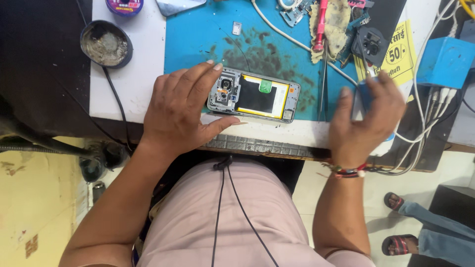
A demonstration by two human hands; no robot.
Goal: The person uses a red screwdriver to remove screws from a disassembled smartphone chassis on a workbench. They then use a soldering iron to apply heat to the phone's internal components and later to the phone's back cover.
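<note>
Your left hand [180, 111] lies spread and flat at the left end of the opened phone [254, 95], fingers over its top corner and thumb along its near edge; it grips nothing, and seems placed to pin the phone still on the blue mat [198, 39]; the phone lies back-off, battery and camera module upward, near the front edge of the table [126, 84], between your two hands. Your right hand [366, 121] hovers just right of the phone, apart from it, fingers curled about a small blue object [367, 94] that blur leaves unclear; tweezers [324, 84] lie between that hand and the phone; a red screwdriver [321, 24] rests farther back on a stained cloth [339, 22].
</note>
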